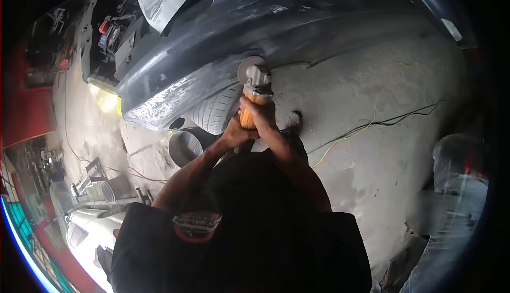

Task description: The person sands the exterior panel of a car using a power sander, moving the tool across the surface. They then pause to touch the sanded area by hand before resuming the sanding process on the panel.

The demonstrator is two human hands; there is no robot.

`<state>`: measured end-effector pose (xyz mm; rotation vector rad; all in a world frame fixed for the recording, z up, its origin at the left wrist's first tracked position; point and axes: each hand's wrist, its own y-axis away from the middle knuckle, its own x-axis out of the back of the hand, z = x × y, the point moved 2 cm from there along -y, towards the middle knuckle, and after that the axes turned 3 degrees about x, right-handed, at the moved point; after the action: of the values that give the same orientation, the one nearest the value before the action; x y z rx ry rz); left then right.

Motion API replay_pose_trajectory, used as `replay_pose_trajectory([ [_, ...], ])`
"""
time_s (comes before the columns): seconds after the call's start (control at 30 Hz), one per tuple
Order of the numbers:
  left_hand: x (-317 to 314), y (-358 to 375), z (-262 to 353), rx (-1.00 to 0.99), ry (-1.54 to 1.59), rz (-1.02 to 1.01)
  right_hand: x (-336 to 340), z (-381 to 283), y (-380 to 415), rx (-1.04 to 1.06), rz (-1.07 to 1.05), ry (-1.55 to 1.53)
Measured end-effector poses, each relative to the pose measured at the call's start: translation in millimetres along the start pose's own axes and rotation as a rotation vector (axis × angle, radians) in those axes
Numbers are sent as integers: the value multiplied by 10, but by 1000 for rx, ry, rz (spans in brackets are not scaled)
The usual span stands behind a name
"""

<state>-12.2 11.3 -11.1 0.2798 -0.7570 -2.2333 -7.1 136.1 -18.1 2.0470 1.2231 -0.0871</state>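
Left: the bucket (pixel 185 147) sits close by the tyre (pixel 211 113); a foot swinging that way could catch it and spoil the stance. The tyre is just beside the tool, so a slip off the panel edge could send the disc (pixel 251 69) into the rubber. Left hand (pixel 232 134), bare, is wrapped round the rear of the orange grinder (pixel 256 101). Grinder is at the dark car panel (pixel 207 43), disc end at the wheel-arch edge; contact and spin cannot be told. If the disc bites that edge, kickback is likely; a poor angle could gouge the panel. Right hand (pixel 261 117), also bare, is closed round the body nearer the disc, so a shifting grip puts its fingers at most risk. Right: shoe (pixel 295 122) on the floor, yellow cord (pixel 340 140) and black cord (pixel 366 127) beyond; stepping back that way could mean a trip.
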Motion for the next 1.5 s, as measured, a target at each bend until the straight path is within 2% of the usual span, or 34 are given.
replay_pose_trajectory([
  [0.07,-61,-62,22,49,28,-12,45,-78,8,-10,28,21],
  [0.17,137,-165,-58,13,47,36,-102,19,-263,168,-136,250],
  [0.2,159,-104,-126,87,114,29,-160,52,-227,153,-172,255],
  [0.3,170,-48,-140,-29,156,79,-245,13,-159,156,-217,240],
  [0.33,170,-78,-101,-29,120,58,-257,-1,-190,201,-156,202],
  [0.37,165,-129,-63,-24,73,49,-163,-42,-195,115,-128,235],
  [0.43,141,-237,37,-6,-16,27,-106,-133,-232,110,-49,208],
  [0.47,131,-247,64,88,-5,32,-76,-131,-249,61,-63,135],
  [0.57,229,-155,-116,-38,72,82,-237,-68,-229,157,-163,235],
  [0.6,275,-92,-156,39,70,68,-321,18,-204,217,-190,167],
  [0.63,254,-48,-187,25,90,82,-334,78,-184,177,-215,209],
  [0.7,237,24,-176,-1,130,114,-288,190,-201,210,-213,221],
  [0.77,230,-95,-140,37,-8,81,-215,-58,-135,121,-195,189],
  [0.8,194,-161,-80,33,-35,64,-118,26,-224,81,-103,217],
  [0.83,152,-203,21,26,-62,48,-76,-22,-240,69,-72,115],
  [0.97,183,-156,44,-32,41,73,-231,-271,-152,100,-161,209],
  [1.0,227,-134,-114,-5,65,66,-249,-36,-227,167,-167,180],
  [1.1,189,-6,-114,-24,92,116,-269,129,-221,235,-229,201],
  [1.2,116,-130,-12,13,-49,72,-60,71,-222,83,-167,112],
  [1.3,72,-337,-86,16,-67,29,15,-74,-244,110,-64,47],
  [1.37,161,-282,-146,-11,-21,42,-67,-143,-224,96,-137,230],
  [1.43,256,-176,-304,-93,126,38,-259,11,-229,318,-139,326],
  [1.5,365,0,-491,-73,209,71,-444,183,-175,247,-170,391],
])
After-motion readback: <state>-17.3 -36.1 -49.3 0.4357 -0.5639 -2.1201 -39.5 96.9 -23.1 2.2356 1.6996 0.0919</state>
